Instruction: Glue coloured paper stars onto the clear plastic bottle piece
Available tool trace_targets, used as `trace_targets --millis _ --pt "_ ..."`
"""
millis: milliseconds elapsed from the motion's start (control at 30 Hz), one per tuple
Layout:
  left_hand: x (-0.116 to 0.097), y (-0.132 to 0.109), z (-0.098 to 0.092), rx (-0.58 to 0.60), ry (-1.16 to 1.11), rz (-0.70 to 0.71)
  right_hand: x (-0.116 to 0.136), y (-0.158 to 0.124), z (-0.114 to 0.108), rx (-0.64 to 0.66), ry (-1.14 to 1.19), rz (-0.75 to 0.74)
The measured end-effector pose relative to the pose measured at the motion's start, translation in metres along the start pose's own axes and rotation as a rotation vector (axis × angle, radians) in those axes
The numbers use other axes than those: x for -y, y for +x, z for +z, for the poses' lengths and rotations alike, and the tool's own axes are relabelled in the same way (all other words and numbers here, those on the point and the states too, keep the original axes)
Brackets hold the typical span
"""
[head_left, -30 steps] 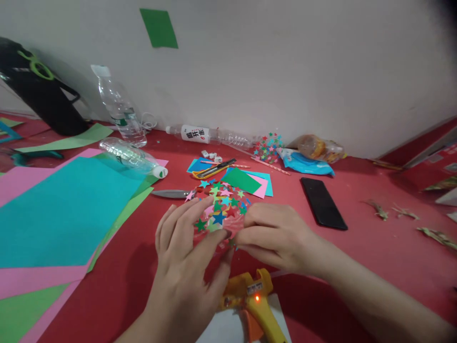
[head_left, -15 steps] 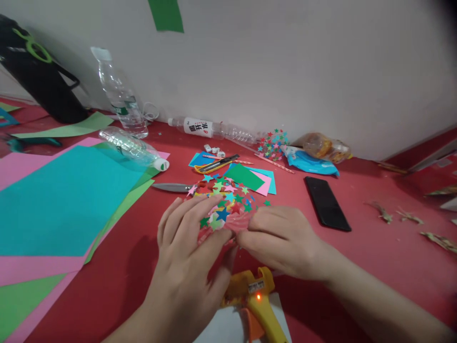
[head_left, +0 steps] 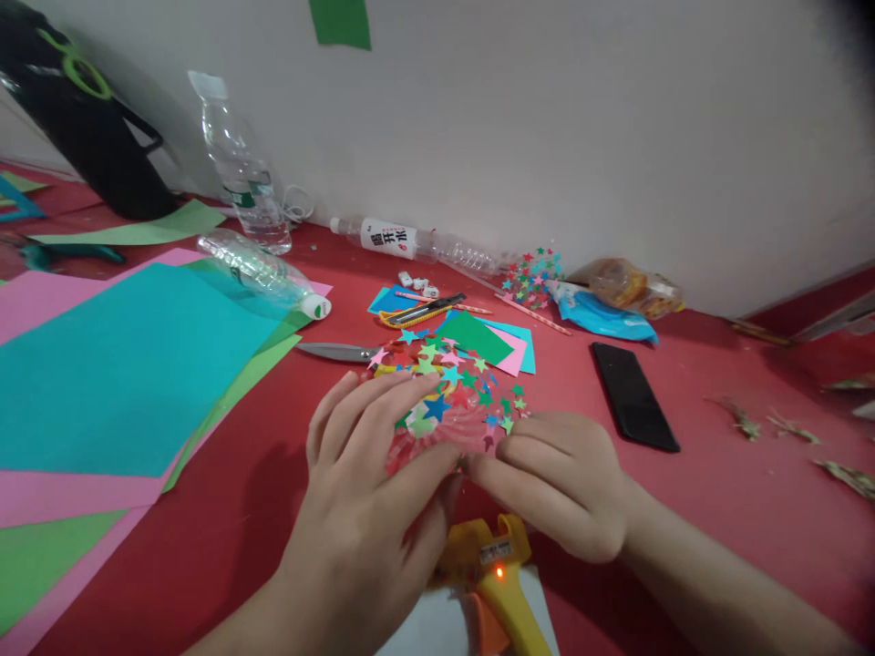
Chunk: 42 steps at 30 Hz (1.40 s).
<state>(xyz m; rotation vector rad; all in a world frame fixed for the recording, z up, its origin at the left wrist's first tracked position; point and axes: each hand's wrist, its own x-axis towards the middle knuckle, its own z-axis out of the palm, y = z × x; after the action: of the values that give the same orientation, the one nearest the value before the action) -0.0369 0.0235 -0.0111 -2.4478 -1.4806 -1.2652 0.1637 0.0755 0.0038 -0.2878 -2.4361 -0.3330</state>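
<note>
Between my hands sits a clear plastic piece (head_left: 447, 428), its surface dotted with small coloured paper stars. My left hand (head_left: 383, 474) wraps its left side, thumb along the near edge. At the near right edge my right hand (head_left: 557, 478) is closed in a pinch, its fingertips meeting the left thumb. A small dark bit shows where the fingertips meet, too small to name. Just below lies a yellow glue gun (head_left: 512, 601) with its red light on, resting on a white sheet (head_left: 427, 624). Scissors (head_left: 334, 352) poke out behind the plastic piece.
Coloured paper sheets (head_left: 129, 364) cover the left. Farther back are a utility knife (head_left: 420, 312), paper pieces (head_left: 478, 337), a lying bottle (head_left: 263, 271), a standing bottle (head_left: 242, 173) and a blue packet (head_left: 602, 314). A phone (head_left: 634, 396) lies to the right.
The view has shifted slightly. My right hand has moved a little to the right, and more stars show on the plastic piece's right side. Both hands stay at its near edge.
</note>
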Motion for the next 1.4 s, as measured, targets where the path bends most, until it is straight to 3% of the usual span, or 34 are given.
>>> trace_targets --millis 333,767,1033,1400 --pt "0.001 0.001 0.002 -0.017 -0.036 0.019 0.002 0.001 0.005 -0.035 0.02 0.038" --pt "0.006 0.001 0.002 0.002 -0.044 -0.048 0.01 0.01 0.008 0.057 0.181 0.321" --pt "0.007 0.003 0.003 -0.041 -0.052 -0.039 0.01 0.013 0.006 0.124 0.166 0.326" --pt "0.007 0.003 0.002 0.005 -0.119 -0.109 0.011 0.011 0.004 0.099 0.151 0.312"
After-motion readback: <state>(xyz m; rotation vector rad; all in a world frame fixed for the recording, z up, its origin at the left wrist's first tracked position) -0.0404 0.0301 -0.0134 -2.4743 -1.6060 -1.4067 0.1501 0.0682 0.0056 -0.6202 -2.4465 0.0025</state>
